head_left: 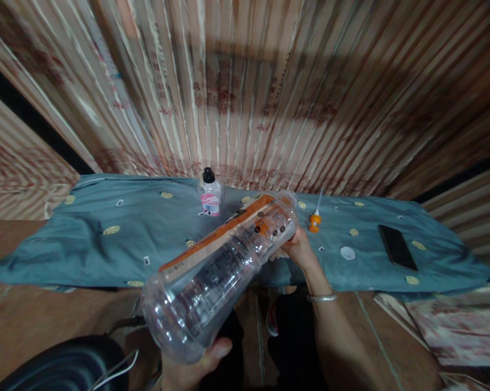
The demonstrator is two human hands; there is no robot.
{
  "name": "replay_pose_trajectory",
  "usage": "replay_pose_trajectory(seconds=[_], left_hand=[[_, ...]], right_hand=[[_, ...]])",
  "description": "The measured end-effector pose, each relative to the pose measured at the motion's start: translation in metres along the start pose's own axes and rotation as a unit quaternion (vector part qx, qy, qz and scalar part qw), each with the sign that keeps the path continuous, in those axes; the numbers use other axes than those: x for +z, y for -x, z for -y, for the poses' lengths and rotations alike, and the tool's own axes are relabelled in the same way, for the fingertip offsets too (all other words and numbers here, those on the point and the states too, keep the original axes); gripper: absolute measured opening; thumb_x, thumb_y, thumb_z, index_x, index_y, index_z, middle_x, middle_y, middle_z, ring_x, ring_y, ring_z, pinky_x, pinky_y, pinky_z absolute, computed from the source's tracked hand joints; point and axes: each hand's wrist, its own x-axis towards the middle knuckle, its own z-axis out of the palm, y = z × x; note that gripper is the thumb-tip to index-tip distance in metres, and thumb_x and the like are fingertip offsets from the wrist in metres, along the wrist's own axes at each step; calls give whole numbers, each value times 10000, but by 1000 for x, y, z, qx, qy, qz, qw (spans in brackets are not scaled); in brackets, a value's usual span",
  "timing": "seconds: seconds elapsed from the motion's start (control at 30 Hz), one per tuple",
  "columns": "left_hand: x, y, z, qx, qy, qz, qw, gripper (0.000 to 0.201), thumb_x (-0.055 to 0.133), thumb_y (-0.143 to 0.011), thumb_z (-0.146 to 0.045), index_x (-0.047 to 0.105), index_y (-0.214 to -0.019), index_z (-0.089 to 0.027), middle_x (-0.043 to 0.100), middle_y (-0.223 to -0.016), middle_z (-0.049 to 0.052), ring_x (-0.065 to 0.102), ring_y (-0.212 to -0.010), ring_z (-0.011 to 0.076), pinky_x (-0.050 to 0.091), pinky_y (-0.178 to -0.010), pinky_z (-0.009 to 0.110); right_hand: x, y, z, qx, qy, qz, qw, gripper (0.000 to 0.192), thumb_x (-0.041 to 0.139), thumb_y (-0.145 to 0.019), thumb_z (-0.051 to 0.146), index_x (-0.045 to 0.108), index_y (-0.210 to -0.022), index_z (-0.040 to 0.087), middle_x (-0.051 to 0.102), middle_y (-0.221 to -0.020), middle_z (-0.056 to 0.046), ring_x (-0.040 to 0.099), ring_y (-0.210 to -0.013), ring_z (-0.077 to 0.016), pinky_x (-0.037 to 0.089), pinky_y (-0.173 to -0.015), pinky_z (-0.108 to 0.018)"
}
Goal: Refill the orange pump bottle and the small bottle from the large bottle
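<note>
At frame centre, the left hand (196,361) is cupping the base of a large clear plastic bottle with an orange label (224,260), fingers wrapped underneath, while the right hand (297,247) is gripping its far end, steadying it level above the blue patterned cloth (106,244).

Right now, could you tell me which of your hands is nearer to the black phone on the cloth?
The right hand. It grips the far end of the clear plastic bottle, left of the phone. The left hand holds the bottle's near end, much farther away.

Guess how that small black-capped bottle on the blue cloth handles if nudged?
The small bottle stands upright on soft, wrinkled blue cloth, so it probably tips easily. It looks like clear plastic, likely light. Once on its side, the round body would probably roll.
</note>
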Motion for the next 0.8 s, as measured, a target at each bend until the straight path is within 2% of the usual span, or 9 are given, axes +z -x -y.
replay_pose_trajectory(seconds=[0.1, 0.17, 0.3, 0.37, 0.53, 0.7, 0.8], left_hand=[[-5, -2, -3, -53, 52, 7, 997, 504, 847, -590, -694, 775, -872, -283, 770, -815, 39, 759, -846, 330, 594, -951, 537], [-7, -3, -6, -63, 60, 13, 996, 450, 864, -575, -673, 763, -788, -289, 747, -744, 25, 748, -779, 306, 598, -937, 517], [-3, -3, -15, -74, 78, 14, 994, 474, 884, -529, -677, 748, -730, -270, 727, -697, 30, 731, -731, 293, 612, -900, 502], [-1, -4, -21, -75, 70, 15, 995, 494, 875, -521, -698, 745, -716, -263, 719, -683, 35, 729, -743, 302, 599, -932, 519], [1, -6, -33, -60, 63, -7, 996, 474, 887, -510, -680, 743, -729, -285, 722, -731, 33, 735, -889, 334, 520, -1058, 571], [-2, -6, -31, -66, 62, -1, 996, 473, 896, -512, -653, 735, -748, -276, 716, -690, 24, 716, -746, 309, 579, -959, 601], [-1, -4, -30, -78, 56, -7, 995, 555, 894, -500, -672, 772, -875, -282, 750, -739, 35, 736, -777, 328, 595, -939, 593]], right_hand=[[1, 0, 1, 8, -10, -7, 1000, 686, 918, -627, 524, 670, -1180, 204, 771, -1196, -136, 730, -1090, -347, 615, -959, -492], [1, 0, 0, 8, -19, -11, 1000, 700, 925, -612, 530, 667, -1174, 202, 770, -1213, -139, 734, -1094, -345, 613, -965, -489], [1, 0, -4, 6, -25, -8, 1000, 716, 932, -609, 520, 662, -1186, 193, 772, -1212, -140, 740, -1098, -338, 611, -971, -480], [0, 0, -6, 10, -30, -2, 1000, 728, 932, -613, 516, 659, -1205, 193, 764, -1230, -138, 733, -1125, -341, 603, -995, -486], [-1, 0, -9, 9, -15, 16, 1000, 765, 922, -632, 521, 654, -1260, 178, 744, -1245, -162, 706, -1177, -365, 589, -1023, -516], [-1, 0, -9, 3, -12, 6, 1000, 730, 909, -655, 495, 651, -1261, 180, 745, -1252, -160, 721, -1147, -353, 598, -1008, -505], [-1, 0, -9, -1, -7, 5, 1000, 663, 903, -662, 482, 672, -1212, 193, 756, -1228, -145, 731, -1117, -340, 603, -996, -495]])
